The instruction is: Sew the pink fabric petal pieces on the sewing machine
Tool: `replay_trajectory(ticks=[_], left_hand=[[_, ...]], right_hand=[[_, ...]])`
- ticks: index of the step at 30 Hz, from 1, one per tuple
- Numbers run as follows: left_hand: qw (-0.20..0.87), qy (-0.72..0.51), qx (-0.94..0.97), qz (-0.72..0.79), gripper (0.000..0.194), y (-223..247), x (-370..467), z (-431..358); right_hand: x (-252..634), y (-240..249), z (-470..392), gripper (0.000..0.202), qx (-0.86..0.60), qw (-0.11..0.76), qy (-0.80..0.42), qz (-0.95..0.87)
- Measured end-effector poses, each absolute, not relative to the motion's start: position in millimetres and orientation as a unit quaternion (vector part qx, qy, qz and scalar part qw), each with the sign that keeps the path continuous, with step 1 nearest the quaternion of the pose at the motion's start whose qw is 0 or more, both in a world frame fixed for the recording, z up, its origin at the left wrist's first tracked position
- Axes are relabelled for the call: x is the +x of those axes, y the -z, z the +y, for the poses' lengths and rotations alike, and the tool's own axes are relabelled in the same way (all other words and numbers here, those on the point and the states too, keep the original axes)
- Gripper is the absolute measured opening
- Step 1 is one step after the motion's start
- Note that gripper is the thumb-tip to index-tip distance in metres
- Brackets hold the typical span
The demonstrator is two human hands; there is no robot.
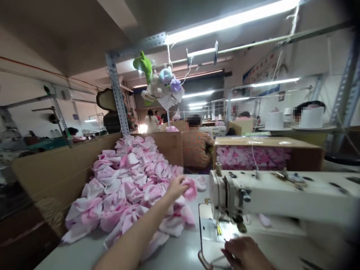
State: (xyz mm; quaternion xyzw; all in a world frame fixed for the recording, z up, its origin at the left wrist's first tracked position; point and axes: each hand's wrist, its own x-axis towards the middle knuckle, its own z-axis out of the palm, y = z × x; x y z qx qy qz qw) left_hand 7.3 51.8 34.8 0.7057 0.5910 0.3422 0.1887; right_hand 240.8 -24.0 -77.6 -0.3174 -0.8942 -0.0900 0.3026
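Note:
My left hand (176, 188) reaches out over the right side of a heap of pink and white plush fabric pieces (132, 180), its fingers closed on one pink fabric piece (190, 189). Nearer to me, my right hand (244, 252) is low at the front of a white sewing machine (270, 198), beside the lit needle plate (226, 230). The fingers of that hand are curled together, and whatever is between them cannot be made out. Another pale pink piece (200, 183) lies on the table past my left hand.
Cardboard (70, 161) walls in the heap at the back and left. Behind the machine stands a cardboard box (270, 141) of pink pieces. Small plush toys (165, 82) hang from a metal frame (119, 97). A person (197, 146) sits beyond; thread cones (311, 118) stand at right.

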Motion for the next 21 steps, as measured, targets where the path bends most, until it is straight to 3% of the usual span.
replay_trajectory(ticks=[6,8,12,16,18,21], left_hand=[[0.358,-0.485,0.645,0.469,0.032,-32.0,8.3,-32.8],[0.39,-0.509,0.627,0.443,0.034,-24.9,15.8,-59.6],[0.458,-0.589,0.553,0.371,0.032,-8.3,34.3,-88.3],[0.51,-0.628,0.507,0.298,0.028,5.6,42.6,-97.5],[0.544,-0.595,0.519,0.286,0.029,7.9,39.1,-101.7],[0.621,-0.524,0.514,0.274,0.043,6.7,28.7,-108.1]], right_hand=[[237.0,59.8,-50.2,0.026,-0.316,0.365,0.036,-0.875],[226.9,49.2,-69.5,0.025,-0.322,0.413,-0.04,-0.851],[198.5,23.2,-106.7,0.036,-0.349,0.549,-0.412,-0.638],[185.3,11.4,-115.2,0.043,-0.369,0.506,-0.619,-0.474],[188.8,12.6,-111.3,0.032,-0.383,0.492,-0.597,-0.504],[198.5,17.6,-104.4,0.022,-0.421,0.499,-0.458,-0.604]])
